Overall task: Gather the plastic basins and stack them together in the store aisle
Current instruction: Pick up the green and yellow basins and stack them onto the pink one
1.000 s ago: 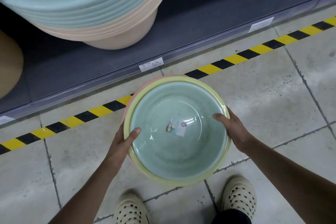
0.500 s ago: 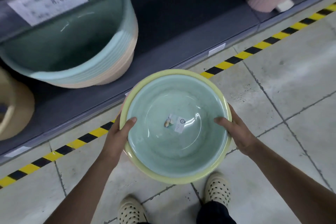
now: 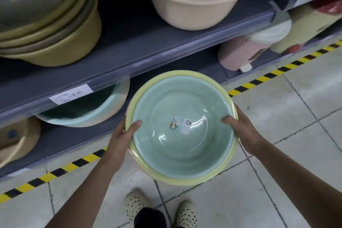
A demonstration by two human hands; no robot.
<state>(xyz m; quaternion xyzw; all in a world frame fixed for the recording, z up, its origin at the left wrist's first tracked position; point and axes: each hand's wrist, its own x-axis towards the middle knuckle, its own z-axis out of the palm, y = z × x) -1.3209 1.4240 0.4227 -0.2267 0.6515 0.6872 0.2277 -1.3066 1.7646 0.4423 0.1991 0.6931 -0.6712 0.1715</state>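
Observation:
I hold a small stack of nested basins in front of me above the floor: a pale green basin with a label sticker in its bottom sits inside a yellow basin. My left hand grips the stack's left rim, thumb inside. My right hand grips the right rim, thumb inside. On the bottom shelf to the left lies a tilted stack of green and peach basins.
A grey shelf edge with a price tag runs just beyond the basins. Olive basins and a beige tub stand on the upper shelf. A pink ribbed bin sits lower right. Yellow-black tape marks the tiled floor.
The stack has risen from near the floor toward the shelves. The view tilted up, bringing the upper shelf with olive and beige basins into sight. Both hands keep their grip.

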